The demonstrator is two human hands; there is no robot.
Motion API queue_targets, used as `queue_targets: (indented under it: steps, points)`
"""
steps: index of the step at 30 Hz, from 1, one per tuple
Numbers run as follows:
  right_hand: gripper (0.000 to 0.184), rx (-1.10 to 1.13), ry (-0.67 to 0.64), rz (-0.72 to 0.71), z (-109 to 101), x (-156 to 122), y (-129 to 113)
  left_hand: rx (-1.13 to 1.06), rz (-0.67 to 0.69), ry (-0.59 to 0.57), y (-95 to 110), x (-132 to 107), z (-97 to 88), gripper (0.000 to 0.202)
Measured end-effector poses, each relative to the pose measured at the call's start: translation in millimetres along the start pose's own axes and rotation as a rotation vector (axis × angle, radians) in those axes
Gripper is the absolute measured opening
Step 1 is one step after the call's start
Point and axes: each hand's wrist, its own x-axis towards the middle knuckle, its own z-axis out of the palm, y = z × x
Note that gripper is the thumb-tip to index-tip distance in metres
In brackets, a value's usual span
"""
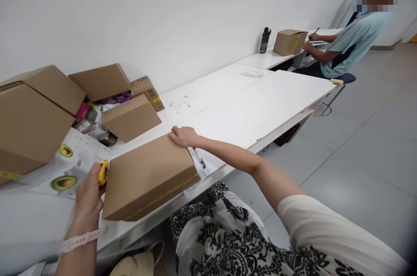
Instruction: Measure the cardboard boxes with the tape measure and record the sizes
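Observation:
A closed cardboard box with yellow tape along its lower side lies on the white table in front of me. My left hand is at the box's left end, closed around a yellow tape measure. Over the far right top edge of the box curl the fingers of my right hand; their undersides are hidden. Printed sheets of paper with a dark pen on them stick out from beside the box's right end.
An open carton with assorted packets and a jar stands at the left, near an avocado-printed package. Behind is a smaller carton. Farther off, a person writes beside a box and a dark bottle.

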Motion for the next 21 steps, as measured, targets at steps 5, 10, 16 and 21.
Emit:
queue_targets:
  steps: [5, 10, 16, 21]
  points:
    - [0.047, 0.007, 0.135, -0.055, -1.2, 10.7, -6.2, -0.216, -0.181, 0.093, 9.8, -13.5, -1.0, 0.023]
    - [0.043, 0.722, -0.129, -0.406, -27.2, -31.7, -51.1, -0.258, 0.255, -0.186, 59.3, -55.8, -20.9, 0.018]
    - [0.040, 1.132, -0.161, -0.422, -9.7, -119.1, -54.6, -0.087, 0.262, -0.770, 63.2, -121.0, 0.0, 0.044]
    - [0.032, 1.240, 0.000, -0.186, 1.9, -145.3, -22.0, -0.064, 0.280, -0.979, 50.1, -135.1, 25.8, 0.042]
